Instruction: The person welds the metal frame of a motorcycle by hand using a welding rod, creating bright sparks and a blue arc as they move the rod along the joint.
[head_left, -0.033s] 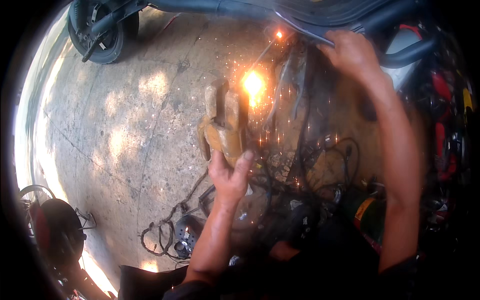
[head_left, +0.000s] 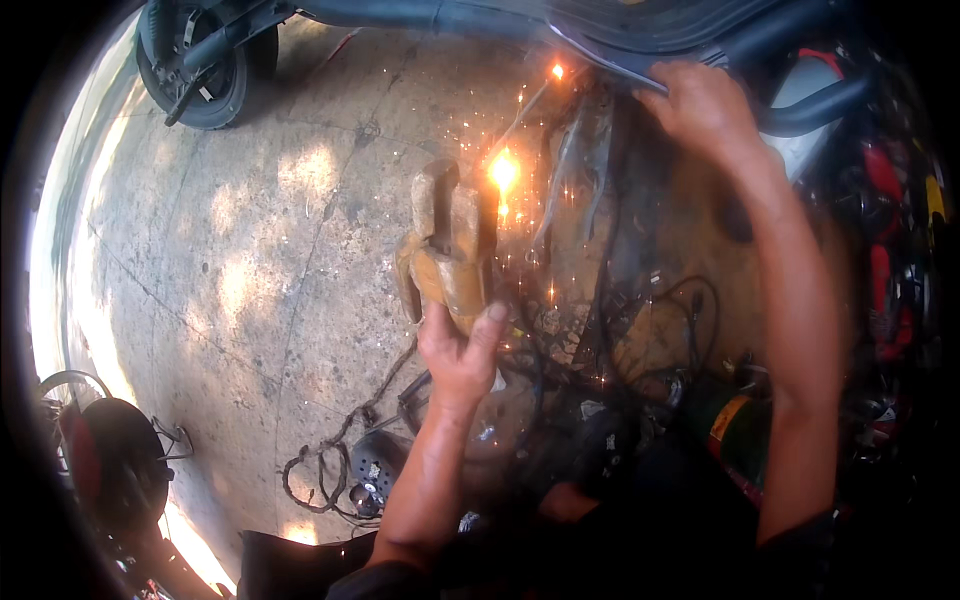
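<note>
My left hand [head_left: 460, 350] is closed around the lower end of a rusty, brown metal piece [head_left: 450, 275] with two upright prongs, its thumb along the near side. Beside the right prong, a bright welding glare [head_left: 503, 170] throws off sparks. From there a thin rod [head_left: 525, 112] slants up to a small orange glow [head_left: 558, 72]. My right hand [head_left: 705, 110], farther off to the right, is closed on the end of a slim silvery bar [head_left: 605, 62]. The bar runs up-left past the small glow; whether it joins the thin rod is unclear.
A dark motor scooter body [head_left: 450, 15] spans the top, its wheel [head_left: 215, 85] at far left. Cables [head_left: 325, 475] lie tangled on the stained concrete floor [head_left: 230, 260]. A dark round object [head_left: 120, 455] stands lower left. Red items [head_left: 882, 260] crowd the right edge.
The welding glare has shrunk and fewer sparks fly around it. Both hands and the metal piece stay nearly in place.
</note>
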